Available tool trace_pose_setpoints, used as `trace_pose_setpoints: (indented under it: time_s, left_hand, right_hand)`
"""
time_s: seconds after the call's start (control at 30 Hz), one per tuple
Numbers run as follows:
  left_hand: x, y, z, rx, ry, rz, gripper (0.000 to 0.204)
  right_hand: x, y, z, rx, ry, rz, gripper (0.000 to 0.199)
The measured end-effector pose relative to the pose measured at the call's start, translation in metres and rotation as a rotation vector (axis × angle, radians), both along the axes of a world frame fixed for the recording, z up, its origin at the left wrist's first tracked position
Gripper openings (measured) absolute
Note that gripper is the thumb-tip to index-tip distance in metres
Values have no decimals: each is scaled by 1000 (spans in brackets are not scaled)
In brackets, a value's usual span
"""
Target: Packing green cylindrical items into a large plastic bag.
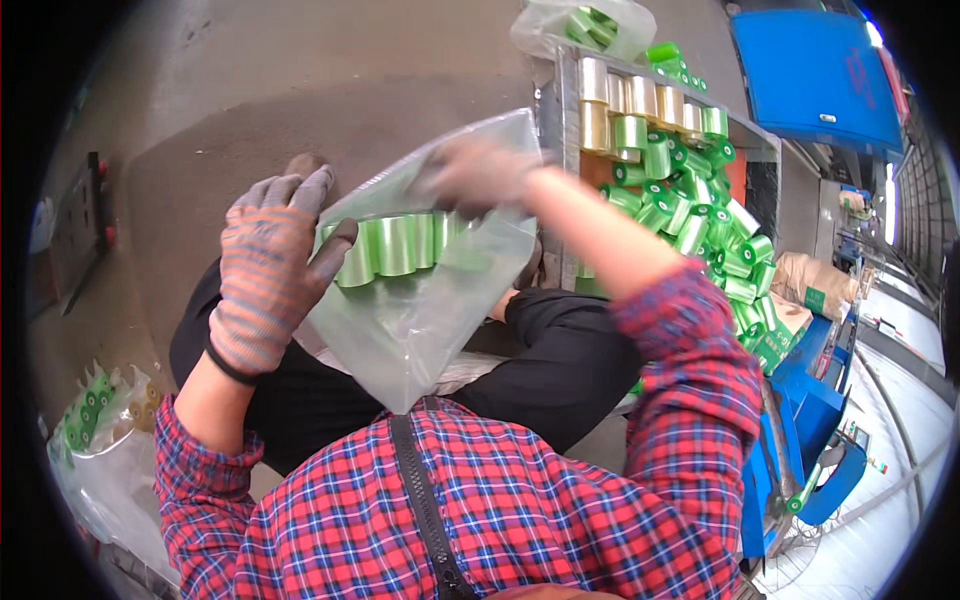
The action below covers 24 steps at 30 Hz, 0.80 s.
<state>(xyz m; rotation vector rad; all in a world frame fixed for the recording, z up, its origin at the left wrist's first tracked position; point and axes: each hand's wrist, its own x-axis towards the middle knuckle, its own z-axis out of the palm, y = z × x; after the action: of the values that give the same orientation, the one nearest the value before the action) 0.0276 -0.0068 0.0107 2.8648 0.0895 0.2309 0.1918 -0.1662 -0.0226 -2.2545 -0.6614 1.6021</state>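
Observation:
A see-through plastic bag [400,335] lies across my lap, its upper edge slanting up to the right. Inside it shows a row of green film rolls [395,247], standing side by side. My left hand [268,255], in a striped grey-and-orange work glove, grips the bag's left edge, the thumb against the end roll. Over the upper right of the bag is my right hand [475,175], also gloved and smeared by motion. Its fingers cannot be made out, nor whether it is inside the bag or on top.
To the right stands a grey-edged crate [567,120] heaped with loose green rolls [690,215] and stacked yellowish rolls [595,105]. Another bag of rolls [590,28] sits beyond it. Bagged rolls [90,410] lie at far left. A blue bin [820,75] stands at far right.

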Motion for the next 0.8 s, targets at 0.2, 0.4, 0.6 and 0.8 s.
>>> trace_pose_setpoints:
  time_s: [0.2,0.4,0.6,0.8]
  left_hand:
    - [43,-57,8,-282,-153,-355,35]
    - [61,-83,-14,-311,76,-440,32]
    - [71,-95,-33,-81,392,-453,18]
    - [24,-111,-55,45,870,-756,9]
  right_hand:
    - [117,-317,-123,-514,-708,-510,61]
    - [37,-300,-223,-794,-583,-874,104]
    - [34,-323,-213,-492,-717,-1215,93]
    - [-41,-352,-106,1344,659,-1992,68]
